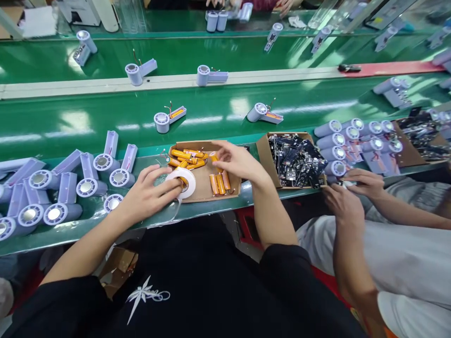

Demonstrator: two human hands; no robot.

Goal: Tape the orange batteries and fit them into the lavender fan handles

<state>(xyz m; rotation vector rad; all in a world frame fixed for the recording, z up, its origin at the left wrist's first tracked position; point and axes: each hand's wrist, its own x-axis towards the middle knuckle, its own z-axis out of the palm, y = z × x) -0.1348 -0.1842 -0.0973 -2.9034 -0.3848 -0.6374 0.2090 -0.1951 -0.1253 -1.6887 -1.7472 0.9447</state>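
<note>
My left hand (pixel 152 191) is closed over a roll of white tape (pixel 189 185), whose loose end trails down past the bench edge. An orange cylindrical battery shows through the roll's opening, under my fingertips. My right hand (pixel 237 160) pinches one orange battery (pixel 216 159) between thumb and fingers, above a shallow cardboard box (pixel 200 192). Several loose batteries (pixel 188 157) with thin wires lie in the box's far left part. A short row of batteries (pixel 219 183) lies side by side near its right end.
Lavender fan housings (pixel 59 213) crowd the bench on the left. To the right stand a box of black circuit boards (pixel 296 157) and stacked housings (pixel 334 141). A co-worker's hands (pixel 347 192) work close by. Housings ride on the green conveyor (pixel 211 105) beyond.
</note>
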